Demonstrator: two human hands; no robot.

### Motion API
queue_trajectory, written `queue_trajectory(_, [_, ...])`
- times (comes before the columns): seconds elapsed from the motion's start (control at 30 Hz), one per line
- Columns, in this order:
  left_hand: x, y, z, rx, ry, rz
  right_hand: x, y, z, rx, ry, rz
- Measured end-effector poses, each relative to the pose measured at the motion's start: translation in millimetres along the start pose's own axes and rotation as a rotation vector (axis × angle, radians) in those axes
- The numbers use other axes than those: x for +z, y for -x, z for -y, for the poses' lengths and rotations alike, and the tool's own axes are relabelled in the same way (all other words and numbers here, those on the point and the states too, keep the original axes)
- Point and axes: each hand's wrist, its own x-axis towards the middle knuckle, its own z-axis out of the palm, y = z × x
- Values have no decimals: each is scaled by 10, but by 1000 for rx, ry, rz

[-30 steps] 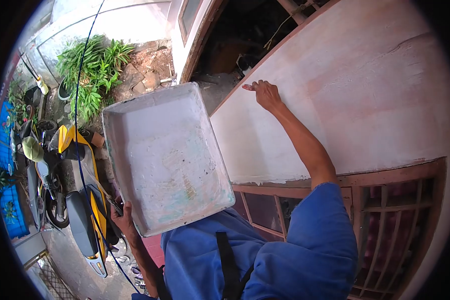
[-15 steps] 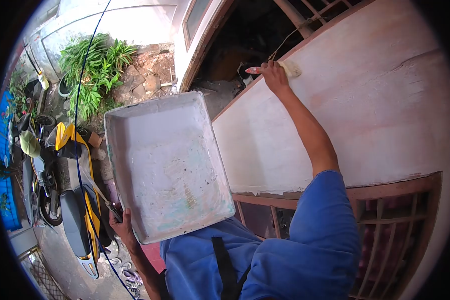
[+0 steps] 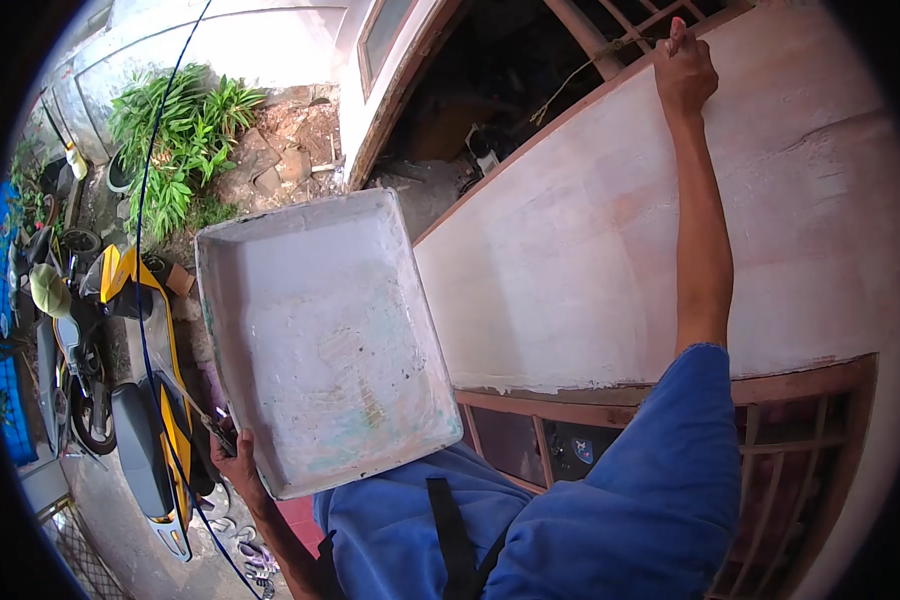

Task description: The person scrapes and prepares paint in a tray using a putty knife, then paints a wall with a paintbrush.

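Note:
High on the wall, my right hand (image 3: 685,78) is closed round a paintbrush (image 3: 678,28) whose red handle end sticks out; its bristles are hidden behind the hand. The arm is stretched out over the pinkish-white wall (image 3: 590,260), which has patchy, streaked paint. At the lower left corner of a big shallow paint tray (image 3: 320,300), my left hand (image 3: 236,465) is closed, with a thin, dark-handled tool (image 3: 218,425) in it. The tray is tilted, coated in pale paint with greenish stains, and leans on my blue shirt. Some left fingers are hidden.
A dark opening with a wooden frame and bars (image 3: 600,45) borders the wall. Below it is a brown barred window (image 3: 790,440). A yellow and black motorbike (image 3: 150,430), green plants (image 3: 175,140) and several shoes (image 3: 255,560) are on the left. A dark cable (image 3: 142,260) crosses the view.
My right hand has moved up and to the right along the wall with the paintbrush, straightening the arm. The tray and my left hand have shifted slightly left in view.

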Motion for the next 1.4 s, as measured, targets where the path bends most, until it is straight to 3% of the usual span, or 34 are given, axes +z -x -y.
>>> queue_trajectory(0.07, [2,2,-31,0,-8,10,107,363,115,81,-106,-35])
queue_trajectory(0.2, [40,-10,-82,-13,34,2,287,1292,486,75,-309,188])
queue_trajectory(0.4, [67,12,-147,6,29,-12,-131,730,275,137,-295,-159])
queue_trajectory(0.5, [48,-1,-86,15,51,1,37,852,320,211,-191,-97])
queue_trajectory(0.6, [74,17,-130,8,48,-26,371,1445,642,164,-287,14])
queue_trajectory(0.73, [6,9,-71,-36,27,19,699,2029,1014,233,-422,415])
queue_trajectory(0.9, [24,11,-116,-51,21,5,643,1196,454,309,-256,315])
queue_trajectory(1.0, [33,16,-81,-17,-7,-16,202,431,350,264,-14,208])
queue_trajectory(1.17, [12,2,-25,-7,33,-11,81,478,553,-144,187,175])
queue_trajectory(1.23, [31,-1,-22,16,35,-27,264,966,836,-268,186,382])
queue_trajectory(1.33, [35,-7,-13,27,21,-45,490,1709,1129,-375,-113,576])
queue_trajectory(1.4, [19,-8,10,8,4,-38,419,1599,1142,-99,-275,803])
